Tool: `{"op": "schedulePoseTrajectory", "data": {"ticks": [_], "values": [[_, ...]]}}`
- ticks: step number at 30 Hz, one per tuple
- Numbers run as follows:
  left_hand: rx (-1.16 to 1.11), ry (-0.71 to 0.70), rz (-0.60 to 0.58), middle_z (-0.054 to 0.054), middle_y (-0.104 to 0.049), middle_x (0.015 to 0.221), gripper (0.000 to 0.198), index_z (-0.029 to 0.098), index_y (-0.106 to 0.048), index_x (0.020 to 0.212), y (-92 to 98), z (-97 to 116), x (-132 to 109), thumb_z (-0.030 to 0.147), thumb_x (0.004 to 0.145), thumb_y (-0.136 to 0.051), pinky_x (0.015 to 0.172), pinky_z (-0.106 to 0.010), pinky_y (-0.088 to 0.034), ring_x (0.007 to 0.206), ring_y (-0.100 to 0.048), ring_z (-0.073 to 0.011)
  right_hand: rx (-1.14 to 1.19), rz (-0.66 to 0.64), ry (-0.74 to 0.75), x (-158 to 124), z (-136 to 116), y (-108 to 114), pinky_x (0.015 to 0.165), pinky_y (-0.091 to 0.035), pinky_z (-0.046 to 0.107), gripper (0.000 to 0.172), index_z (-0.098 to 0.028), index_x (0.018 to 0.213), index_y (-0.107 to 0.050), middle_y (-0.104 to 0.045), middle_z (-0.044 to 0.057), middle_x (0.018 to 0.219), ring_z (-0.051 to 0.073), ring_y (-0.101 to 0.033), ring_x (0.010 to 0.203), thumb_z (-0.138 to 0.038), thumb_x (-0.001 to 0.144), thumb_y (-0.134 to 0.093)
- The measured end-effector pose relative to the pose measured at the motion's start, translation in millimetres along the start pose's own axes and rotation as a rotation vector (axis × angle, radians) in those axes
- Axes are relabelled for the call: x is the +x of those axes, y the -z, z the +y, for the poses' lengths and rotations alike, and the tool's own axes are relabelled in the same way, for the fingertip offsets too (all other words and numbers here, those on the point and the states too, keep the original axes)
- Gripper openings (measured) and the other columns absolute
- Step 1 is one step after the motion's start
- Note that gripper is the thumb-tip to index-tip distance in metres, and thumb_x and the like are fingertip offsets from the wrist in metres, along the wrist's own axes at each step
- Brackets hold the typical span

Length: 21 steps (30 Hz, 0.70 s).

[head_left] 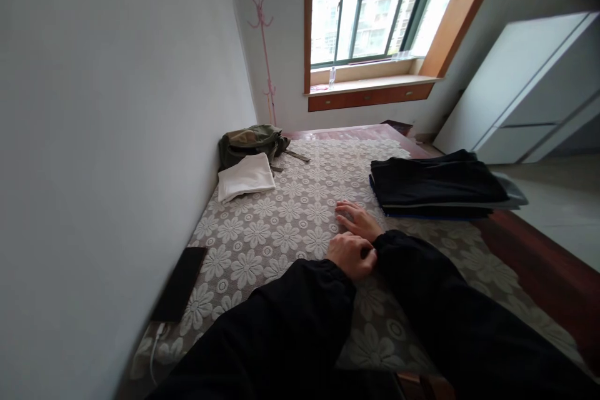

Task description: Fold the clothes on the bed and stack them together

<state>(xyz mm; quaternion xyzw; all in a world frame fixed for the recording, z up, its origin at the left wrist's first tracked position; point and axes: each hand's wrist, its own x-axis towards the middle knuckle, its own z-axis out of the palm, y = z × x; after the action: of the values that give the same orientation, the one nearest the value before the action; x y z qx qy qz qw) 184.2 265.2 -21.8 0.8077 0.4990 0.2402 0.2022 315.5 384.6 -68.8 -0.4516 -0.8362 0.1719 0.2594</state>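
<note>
My left hand (351, 255) is closed, its fingers curled in beside the black cuff (385, 242) of my right sleeve. Whether it grips the cuff or anything else is hard to see. Just beyond it, my right hand (360, 221) reaches out with its fingers stretched over the lace tablecloth (285, 236), holding nothing. To the right of my hands lies a stack of folded dark clothes (431, 182), mostly black with some grey at its edge. A folded white cloth (246, 177) lies farther off to the left.
A green backpack (250, 139) rests against the wall behind the white cloth. At the left edge is a black flat device (180, 284), with a white cable (154, 350) near it. A pink coat rack (265, 44) and a window (375, 6) stand beyond the table.
</note>
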Motion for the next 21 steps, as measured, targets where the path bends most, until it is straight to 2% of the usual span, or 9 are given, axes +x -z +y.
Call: {"op": "schedulePoseTrajectory", "data": {"ticks": [3,5,8,10,12,15,16,18,21], "values": [[-0.085,0.093,0.042,-0.004,-0.081,0.099,0.027,0.024,-0.081,0.095,23.8,-5,-13,0.042,0.096,-0.059,0.092,-0.036,-0.057,0.097,-0.072,-0.023,0.003,0.007,0.025,-1,2,0,0.124,-0.035,0.058,0.033,-0.026,0.118,-0.074,-0.067,0.01,0.142,0.032,-0.049,0.147,-0.04,0.097,-0.052],[-0.116,0.122,0.117,-0.003,-0.081,0.1,0.026,0.025,-0.08,0.094,53.1,-18,-35,0.041,0.096,-0.06,0.097,-0.036,-0.056,0.1,-0.072,-0.0228,0.001,0.007,0.042,-1,3,-2,0.123,-0.036,0.058,0.033,-0.026,0.117,-0.074,-0.067,0.01,0.142,0.032,-0.049,0.146,-0.04,0.096,-0.054],[-0.062,0.245,0.303,-0.004,-0.08,0.108,0.027,0.026,-0.078,0.101,109.5,-49,-93,0.043,0.097,-0.057,0.104,-0.039,-0.053,0.108,-0.071,-0.0242,-0.012,0.01,0.055,-1,6,-6,0.123,-0.036,0.059,0.033,-0.025,0.118,-0.074,-0.066,0.011,0.143,0.034,-0.049,0.147,-0.041,0.095,-0.055],[0.096,0.405,0.412,-0.006,-0.077,0.12,0.031,0.024,-0.074,0.112,145.4,-75,-143,0.04,0.097,-0.053,0.11,-0.042,-0.049,0.119,-0.067,-0.027,-0.026,0.011,0.053,0,7,-9,0.124,-0.035,0.059,0.034,-0.026,0.119,-0.074,-0.065,0.011,0.143,0.034,-0.049,0.147,-0.041,0.095,-0.055],[0.305,0.617,0.468,-0.009,-0.069,0.137,0.04,0.022,-0.066,0.13,172.3,-101,-193,0.038,0.096,-0.051,0.117,-0.043,-0.044,0.131,-0.061,-0.0288,-0.037,0.011,0.051,0,7,-10,0.125,-0.034,0.059,0.034,-0.027,0.12,-0.074,-0.065,0.01,0.143,0.034,-0.049,0.147,-0.04,0.094,-0.056],[0.528,0.933,0.415,-0.023,-0.049,0.159,0.071,0.009,-0.042,0.154,191.6,-136,-252,0.04,0.092,-0.057,0.12,-0.049,-0.038,0.145,-0.049,-0.0379,-0.052,0.006,0.053,0,5,-10,0.125,-0.034,0.059,0.034,-0.028,0.122,-0.073,-0.065,0.009,0.143,0.034,-0.048,0.147,-0.039,0.093,-0.058],[0.524,1.024,0.366,-0.026,-0.05,0.157,0.075,0.006,-0.038,0.156,193.6,-145,-265,0.043,0.094,-0.056,0.118,-0.049,-0.041,0.143,-0.052,-0.0391,-0.056,0.003,0.053,0,4,-9,0.125,-0.034,0.058,0.034,-0.028,0.122,-0.073,-0.065,0.01,0.144,0.034,-0.048,0.147,-0.039,0.093,-0.058],[0.495,1.129,0.297,-0.027,-0.054,0.153,0.079,0.007,-0.034,0.159,194.4,-156,-278,0.051,0.096,-0.051,0.112,-0.049,-0.046,0.136,-0.058,-0.0404,-0.067,0.0,0.049,0,2,-9,0.125,-0.035,0.058,0.035,-0.027,0.123,-0.073,-0.064,0.01,0.145,0.034,-0.048,0.147,-0.038,0.093,-0.057],[0.506,1.174,0.281,-0.027,-0.057,0.15,0.082,0.01,-0.033,0.16,193.5,-157,-277,0.06,0.096,-0.047,0.107,-0.052,-0.048,0.129,-0.063,-0.0429,-0.083,0.001,0.045,0,1,-8,0.125,-0.035,0.057,0.035,-0.026,0.123,-0.073,-0.063,0.01,0.146,0.034,-0.048,0.147,-0.038,0.094,-0.058]]}}
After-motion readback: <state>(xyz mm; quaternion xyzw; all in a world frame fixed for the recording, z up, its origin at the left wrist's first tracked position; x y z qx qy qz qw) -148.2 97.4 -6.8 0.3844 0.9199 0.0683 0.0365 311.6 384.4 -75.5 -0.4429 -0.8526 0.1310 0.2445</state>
